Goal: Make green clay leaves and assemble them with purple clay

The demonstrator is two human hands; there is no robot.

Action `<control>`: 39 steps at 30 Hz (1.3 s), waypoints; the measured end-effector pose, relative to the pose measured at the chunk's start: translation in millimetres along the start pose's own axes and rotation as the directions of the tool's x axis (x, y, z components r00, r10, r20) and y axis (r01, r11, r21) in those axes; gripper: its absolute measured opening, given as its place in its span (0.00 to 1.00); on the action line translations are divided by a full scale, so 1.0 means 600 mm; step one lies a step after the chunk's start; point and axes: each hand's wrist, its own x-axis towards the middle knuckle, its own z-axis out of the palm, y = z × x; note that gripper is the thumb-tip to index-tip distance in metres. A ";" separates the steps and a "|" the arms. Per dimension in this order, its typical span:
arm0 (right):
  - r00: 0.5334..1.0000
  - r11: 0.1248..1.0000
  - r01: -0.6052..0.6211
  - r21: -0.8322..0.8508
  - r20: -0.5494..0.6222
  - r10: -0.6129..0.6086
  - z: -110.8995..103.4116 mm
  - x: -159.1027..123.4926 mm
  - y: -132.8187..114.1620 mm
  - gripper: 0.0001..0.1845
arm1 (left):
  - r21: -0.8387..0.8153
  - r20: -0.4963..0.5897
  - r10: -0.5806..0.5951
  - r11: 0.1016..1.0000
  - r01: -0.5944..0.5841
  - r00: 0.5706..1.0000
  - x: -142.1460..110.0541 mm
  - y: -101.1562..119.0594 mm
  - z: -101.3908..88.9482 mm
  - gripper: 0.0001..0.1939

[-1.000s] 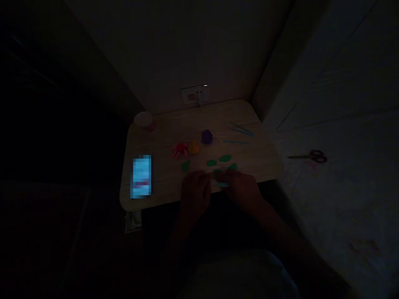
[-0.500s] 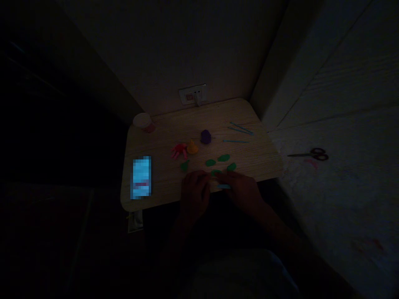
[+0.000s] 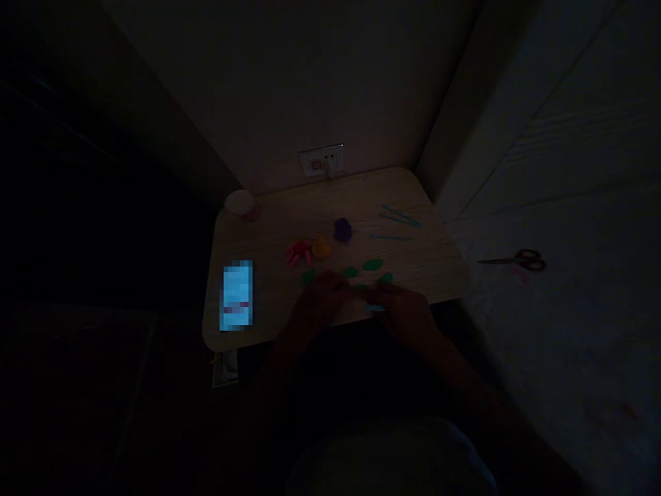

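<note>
In the dim head view, both hands meet at the near edge of a small wooden table point(image 3: 279, 303). The fingers of my left hand point(image 3: 323, 296) are bent together at the left end of a flat green clay piece point(image 3: 360, 286). At its other end are the fingertips of my right hand point(image 3: 405, 310), curled, with a light blue stick-like tool point(image 3: 376, 308) jutting out from under them. Around the hands lie more leaf-shaped green pieces point(image 3: 372, 264). A green lump point(image 3: 308, 276) is partly behind my left hand. Darkness hides the exact finger contact.
Beyond the hands sit a red and pink clay figure point(image 3: 299, 253), a yellow one point(image 3: 321, 247) and a purple lump point(image 3: 343, 230). Thin blue tools point(image 3: 392, 238) lie at right. A glowing phone point(image 3: 236, 296), a tub point(image 3: 240, 203), scissors point(image 3: 521, 260) and a wall socket point(image 3: 323, 160) surround them.
My left hand has turned, its wrist swinging out to the left and its fingers pointing more to the right over the green piece. My right hand stays nearly in place. The view shifts slightly.
</note>
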 end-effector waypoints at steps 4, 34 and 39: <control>1.000 1.000 0.000 0.000 -0.003 0.000 -0.002 0.001 -0.003 0.30 | -0.018 0.007 0.023 1.000 -0.023 1.000 0.009 -0.003 -0.004 0.12; 1.000 0.999 0.026 0.045 -0.004 -0.026 -0.011 -0.010 0.009 0.32 | 0.096 0.090 -0.100 0.991 0.091 0.991 -0.045 0.052 -0.025 0.22; 1.000 0.999 0.010 0.039 0.012 -0.011 -0.009 -0.007 0.011 0.33 | 0.160 0.154 -0.112 0.983 0.087 0.982 -0.043 0.051 -0.024 0.23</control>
